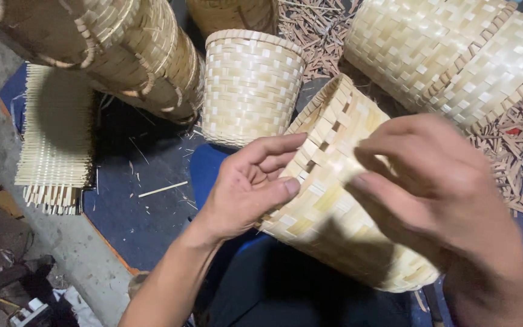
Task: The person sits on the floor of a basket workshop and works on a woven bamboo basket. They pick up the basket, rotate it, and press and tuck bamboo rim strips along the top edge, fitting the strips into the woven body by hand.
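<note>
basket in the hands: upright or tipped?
Tipped. The woven basket lies on its side across the lap, between left hand and right hand.

A basket-weaving workshop: woven baskets stacked, bamboo offcuts strewn about

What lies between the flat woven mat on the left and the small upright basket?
In the head view, between the woven mat and the upright basket lies dark blue floor covering scattered with thin splinters, overhung by a leaning stack of baskets.

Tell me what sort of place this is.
Likely a basket-weaving workshop, worked on the floor: finished woven baskets stand around, strip offcuts litter the ground, and both hands hold a half-made basket.
</note>
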